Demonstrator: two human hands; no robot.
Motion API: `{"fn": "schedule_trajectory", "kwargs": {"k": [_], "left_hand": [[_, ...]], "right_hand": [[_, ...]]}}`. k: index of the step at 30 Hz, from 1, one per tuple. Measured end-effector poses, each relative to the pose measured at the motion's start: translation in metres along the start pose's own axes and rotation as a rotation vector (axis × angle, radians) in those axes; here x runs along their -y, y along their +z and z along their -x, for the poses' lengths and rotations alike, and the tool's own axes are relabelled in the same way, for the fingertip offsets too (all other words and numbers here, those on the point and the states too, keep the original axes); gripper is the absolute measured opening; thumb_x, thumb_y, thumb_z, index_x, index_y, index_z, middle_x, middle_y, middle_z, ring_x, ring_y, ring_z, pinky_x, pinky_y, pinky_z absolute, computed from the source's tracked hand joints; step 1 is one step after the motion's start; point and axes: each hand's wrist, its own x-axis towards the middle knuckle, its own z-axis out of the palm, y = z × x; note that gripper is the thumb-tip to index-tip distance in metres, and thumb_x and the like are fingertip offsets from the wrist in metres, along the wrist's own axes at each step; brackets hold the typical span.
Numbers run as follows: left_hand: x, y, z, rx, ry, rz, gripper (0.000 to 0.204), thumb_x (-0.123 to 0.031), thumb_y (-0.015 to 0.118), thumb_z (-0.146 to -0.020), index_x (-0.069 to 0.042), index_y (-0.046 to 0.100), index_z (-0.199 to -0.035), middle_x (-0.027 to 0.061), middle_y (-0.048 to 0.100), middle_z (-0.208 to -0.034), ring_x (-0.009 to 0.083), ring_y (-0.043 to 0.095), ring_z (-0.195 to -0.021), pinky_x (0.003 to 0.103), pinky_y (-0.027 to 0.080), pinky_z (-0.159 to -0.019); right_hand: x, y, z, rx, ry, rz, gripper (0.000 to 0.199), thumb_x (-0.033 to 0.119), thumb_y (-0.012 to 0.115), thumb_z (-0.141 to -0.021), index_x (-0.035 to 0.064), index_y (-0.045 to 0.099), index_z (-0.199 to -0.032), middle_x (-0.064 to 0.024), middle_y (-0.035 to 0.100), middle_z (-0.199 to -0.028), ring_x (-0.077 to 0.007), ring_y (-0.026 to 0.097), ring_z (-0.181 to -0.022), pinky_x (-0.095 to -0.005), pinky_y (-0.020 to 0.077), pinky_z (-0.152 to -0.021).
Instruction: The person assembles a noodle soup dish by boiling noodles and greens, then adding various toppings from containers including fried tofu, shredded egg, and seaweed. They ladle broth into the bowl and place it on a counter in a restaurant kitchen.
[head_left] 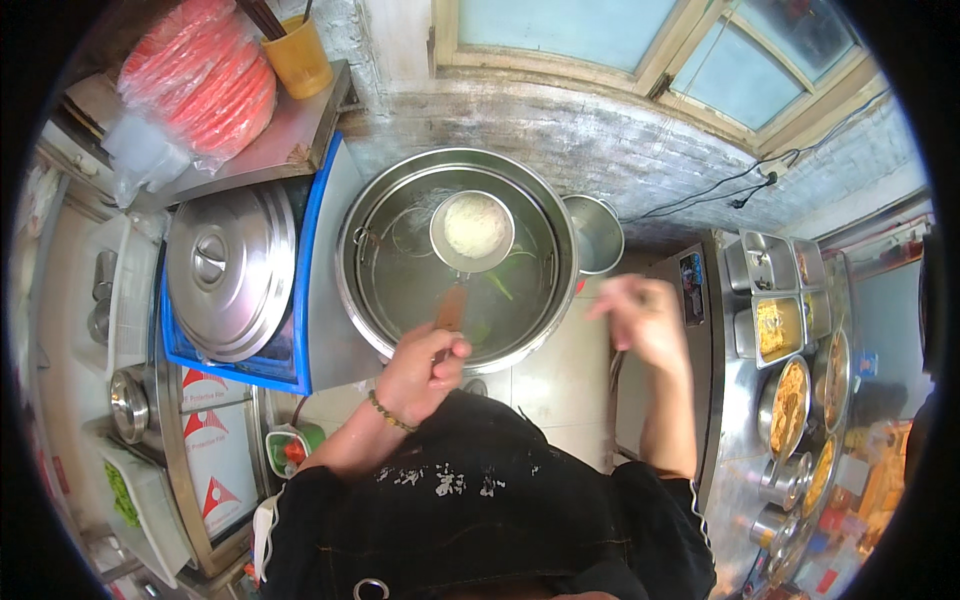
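The left hand (420, 372) is clenched round the brown wooden handle of a round steel strainer ladle (472, 231), its bowl of pale noodles held out ahead of the hand, over the water of the wide stainless steel pot (400, 180). The right hand (642, 318) is blurred beside the pot's rim; whether it holds anything cannot be told.

Risks, as judged: the loaded bowl sits far from the grip (a long lever), so a tilt could spill noodles. Hot water may splash the wrist.
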Motion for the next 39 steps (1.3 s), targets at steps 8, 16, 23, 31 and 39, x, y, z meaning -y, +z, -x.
{"fn": "schedule_trajectory", "kwargs": {"k": [8, 16, 23, 31, 39], "left_hand": [[0.03, 0.056, -0.022, 0.196, 0.096, 0.005, 0.021, -0.015, 0.048, -0.088, -0.002, 0.049, -0.105, 0.0013, 0.054, -0.076, 0.0043, 0.044, -0.054, 0.019, 0.038, -0.047], [-0.099, 0.026, -0.011, 0.163, 0.315, -0.67, 0.029, -0.024, 0.051, -0.088, -0.002, 0.052, -0.108, 0.0141, 0.062, -0.089, 0.0203, 0.062, -0.072, 0.03, 0.051, -0.062], [-0.345, 0.086, 0.14, 0.371, 1.181, -0.453, 0.053, -0.042, 0.029, -0.093, 0.005, 0.054, -0.096, 0.0187, 0.062, -0.083, 0.0258, 0.063, -0.072, 0.034, 0.054, -0.065], [-0.424, 0.153, 0.205, 0.36, 1.058, -0.543, 0.062, -0.047, 0.03, -0.093, 0.012, 0.041, -0.109, 0.0106, 0.058, -0.074, 0.0172, 0.059, -0.057, 0.023, 0.054, -0.052], [-0.411, 0.173, 0.171, 0.662, 1.202, -0.279, 0.021, -0.023, 0.058, -0.082, -0.004, 0.057, -0.071, 0.0082, 0.054, -0.06, 0.0221, 0.057, -0.054, 0.027, 0.053, -0.047]], "right_hand": [[-0.047, 0.089, -0.061, 0.434, 0.453, -0.626, 0.036, 0.036, 0.064, -0.079, 0.0008, 0.058, -0.076, -0.0065, 0.056, -0.062, -0.0115, 0.044, -0.04, -0.0208, 0.0289, -0.033], [-0.115, 0.051, -0.096, 0.386, 0.532, -0.658, 0.011, 0.016, 0.059, -0.072, 0.0081, 0.054, -0.077, -0.0121, 0.061, -0.07, -0.0114, 0.039, -0.032, -0.0228, 0.0282, -0.027], [-0.119, 0.057, -0.081, 0.285, 0.645, -0.689, 0.008, 0.011, 0.055, -0.073, 0.0056, 0.05, -0.075, -0.015, 0.057, -0.067, -0.0097, 0.033, -0.031, -0.0205, 0.0227, -0.026], [-0.118, 0.073, -0.076, 0.171, 0.599, -0.779, 0.005, 0.01, 0.052, -0.072, 0.0065, 0.049, -0.071, -0.0143, 0.057, -0.068, -0.0078, 0.034, -0.032, -0.0199, 0.0209, -0.027], [-0.091, 0.086, -0.066, 0.066, 0.551, -0.752, 0.01, 0.012, 0.052, -0.073, 0.009, 0.048, -0.064, -0.0064, 0.054, -0.059, -0.0094, 0.043, -0.04, -0.0202, 0.0249, -0.026]]}}
